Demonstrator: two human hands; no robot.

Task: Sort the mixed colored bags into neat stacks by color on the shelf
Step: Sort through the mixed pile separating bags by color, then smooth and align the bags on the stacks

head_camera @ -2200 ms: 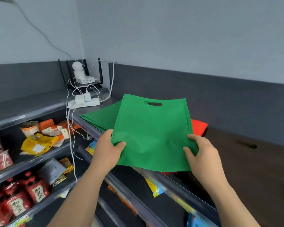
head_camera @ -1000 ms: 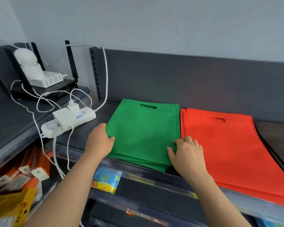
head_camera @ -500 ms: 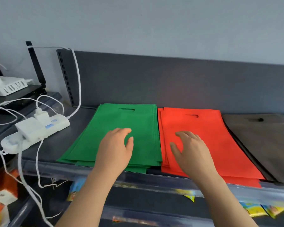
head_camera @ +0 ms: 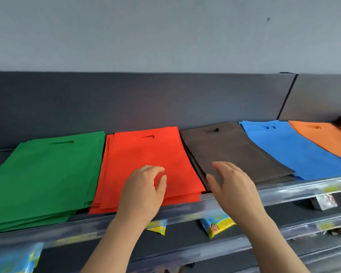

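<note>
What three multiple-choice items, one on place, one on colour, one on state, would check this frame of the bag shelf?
1. Which stack lies between the green stack and the brown stack? A the blue stack B the red stack C the orange stack
2. What colour is the stack just right of the blue stack? A orange B yellow C white
3. What do the left hand and the right hand hold? A a green bag each B nothing C one red bag together
Key: 1 B, red borders green on one side and brown on the other; 2 A, orange lies along blue's right edge; 3 B, both hands are open with nothing gripped.
</note>
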